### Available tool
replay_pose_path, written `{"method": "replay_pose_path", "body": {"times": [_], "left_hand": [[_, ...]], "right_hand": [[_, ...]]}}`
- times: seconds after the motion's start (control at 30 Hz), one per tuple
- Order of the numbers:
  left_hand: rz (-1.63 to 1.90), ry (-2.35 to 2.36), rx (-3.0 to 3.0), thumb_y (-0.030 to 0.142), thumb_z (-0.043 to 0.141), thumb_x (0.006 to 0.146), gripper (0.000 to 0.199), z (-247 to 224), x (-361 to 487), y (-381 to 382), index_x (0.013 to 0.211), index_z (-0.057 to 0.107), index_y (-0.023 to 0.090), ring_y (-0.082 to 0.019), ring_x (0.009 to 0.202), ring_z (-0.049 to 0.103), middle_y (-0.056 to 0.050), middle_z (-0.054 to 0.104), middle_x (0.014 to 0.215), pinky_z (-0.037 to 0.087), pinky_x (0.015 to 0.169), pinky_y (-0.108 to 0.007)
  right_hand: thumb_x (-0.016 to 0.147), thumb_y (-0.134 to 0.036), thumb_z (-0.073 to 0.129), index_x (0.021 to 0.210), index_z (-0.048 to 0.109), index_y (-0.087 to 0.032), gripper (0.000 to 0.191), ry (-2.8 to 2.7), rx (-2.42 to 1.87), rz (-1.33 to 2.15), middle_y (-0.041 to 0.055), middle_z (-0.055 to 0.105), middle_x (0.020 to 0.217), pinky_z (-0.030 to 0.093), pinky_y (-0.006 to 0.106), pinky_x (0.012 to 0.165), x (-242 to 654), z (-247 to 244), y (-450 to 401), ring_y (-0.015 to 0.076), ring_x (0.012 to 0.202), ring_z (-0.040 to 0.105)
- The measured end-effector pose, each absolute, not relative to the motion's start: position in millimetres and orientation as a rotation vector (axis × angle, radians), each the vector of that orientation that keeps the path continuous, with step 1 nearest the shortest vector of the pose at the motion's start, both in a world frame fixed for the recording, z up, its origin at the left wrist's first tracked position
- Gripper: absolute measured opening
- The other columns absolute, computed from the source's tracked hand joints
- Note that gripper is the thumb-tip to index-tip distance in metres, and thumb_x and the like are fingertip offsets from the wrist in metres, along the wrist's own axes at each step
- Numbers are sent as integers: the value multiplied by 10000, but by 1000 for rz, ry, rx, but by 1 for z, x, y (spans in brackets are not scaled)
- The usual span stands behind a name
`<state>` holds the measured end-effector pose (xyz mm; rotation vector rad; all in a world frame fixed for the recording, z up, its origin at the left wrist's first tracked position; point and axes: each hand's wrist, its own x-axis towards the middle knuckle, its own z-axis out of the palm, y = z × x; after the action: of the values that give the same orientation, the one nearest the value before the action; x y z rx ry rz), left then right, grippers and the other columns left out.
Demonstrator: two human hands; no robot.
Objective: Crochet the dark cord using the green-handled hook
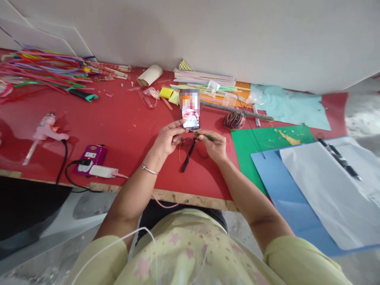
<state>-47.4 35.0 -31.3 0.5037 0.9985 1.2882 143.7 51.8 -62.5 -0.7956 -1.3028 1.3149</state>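
Near the table's middle, my left hand (168,137) is closed, thumb and fingers pinching thin yarn. My right hand (213,145) grips a slim green crochet hook (210,137), its tip pointing at the left fingertips. The hands are a small gap apart. Loose dark and orange yarn (181,152) hangs below them; the stitch detail is too small to make out. A black strip-like item (188,157) lies under the hands. Just beyond the fingertips is a phone (191,116) with a lit screen. To the right sits a multicoloured yarn ball (234,120).
Pipe cleaners (53,67) and a cardboard tube (150,75) lie along the back. A glue gun (49,128) and purple power socket (93,156) with cables are at left. Green sheet (249,146), blue folder (285,190) and white papers (326,190) cover the right.
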Motion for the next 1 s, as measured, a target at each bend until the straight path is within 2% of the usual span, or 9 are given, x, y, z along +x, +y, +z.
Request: {"method": "replay_pose_path", "body": {"times": [0.2, 0.4, 0.47, 0.6, 0.77, 1.0], "left_hand": [[1297, 1032, 510, 99, 723, 595, 402, -29, -48, 35, 995, 734, 136, -8, 405, 306, -20, 707, 680, 182, 410, -164], [1316, 1045, 532, 106, 725, 583, 391, -28, -46, 35, 973, 734, 131, -10, 407, 322, -23, 696, 652, 206, 419, -162], [1344, 1048, 559, 110, 739, 583, 382, -29, -46, 35, 965, 743, 135, -11, 412, 333, -16, 692, 650, 211, 421, -163], [1408, 1062, 635, 138, 786, 598, 363, -33, -45, 33, 960, 768, 147, -22, 439, 386, 0, 678, 657, 240, 430, -169], [1428, 1112, 698, 157, 801, 621, 328, -36, -44, 32, 949, 786, 163, -30, 464, 422, 5, 671, 693, 244, 427, -183], [1369, 1064, 704, 184, 831, 624, 335, -33, -42, 31, 955, 783, 169, -35, 467, 423, -43, 741, 750, 240, 431, -182]], "right_hand": [[841, -411, 847, 958, 856, -348, 133, -1507, -809, 1196, 13, 837, 1051, 606, 460, 1066, 151, -58, 53, 242, 1037, 784], [878, -368, 820, 968, 859, -363, 99, -1645, -742, 1124, 10, 836, 1096, 591, 454, 1083, 157, -51, 53, 240, 1074, 775], [871, -377, 827, 976, 858, -354, 112, -1576, -768, 1143, 12, 840, 1058, 618, 440, 1036, 155, -51, 51, 232, 1025, 786], [828, -456, 853, 959, 851, -293, 209, -1327, -862, 1299, 24, 834, 917, 680, 388, 837, 150, -50, 48, 210, 838, 798], [773, -503, 885, 914, 833, -244, 299, -1201, -891, 1437, 34, 826, 878, 681, 359, 783, 151, -49, 52, 198, 799, 794], [699, -537, 926, 923, 790, -244, 394, -959, -851, 1699, 13, 830, 860, 642, 252, 669, 151, -57, 60, 150, 747, 781]]}}
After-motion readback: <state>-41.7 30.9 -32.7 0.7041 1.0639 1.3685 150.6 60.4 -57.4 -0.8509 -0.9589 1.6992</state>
